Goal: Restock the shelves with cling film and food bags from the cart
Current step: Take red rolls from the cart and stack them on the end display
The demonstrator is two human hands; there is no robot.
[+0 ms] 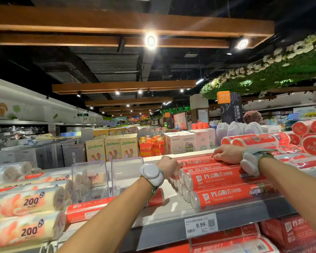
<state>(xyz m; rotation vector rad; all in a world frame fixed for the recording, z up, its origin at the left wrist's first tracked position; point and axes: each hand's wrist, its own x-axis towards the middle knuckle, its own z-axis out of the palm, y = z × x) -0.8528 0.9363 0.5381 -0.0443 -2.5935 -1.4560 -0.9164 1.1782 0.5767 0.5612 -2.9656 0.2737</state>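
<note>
A stack of red cling film rolls (pixel 224 181) lies lengthwise on the top shelf (pixel 173 201), right of centre. My left hand (pixel 169 167) curls over the left ends of the upper rolls. My right hand (pixel 226 154) rests on top of the stack near its back, fingers bent down onto the highest roll. Both wrists wear grey bands with white pods. One more red roll (pixel 91 210) lies across the shelf under my left forearm. Pale food bag rolls marked 200 (pixel 26 203) are piled at the left.
Clear plastic dividers (pixel 91 179) stand on the shelf between the food bags and the cling film. More red rolls (pixel 306 137) are heaped at the far right and on the shelf below (pixel 244 240). A 9.99 price tag (pixel 201 225) hangs on the shelf edge. Boxed goods fill the displays behind.
</note>
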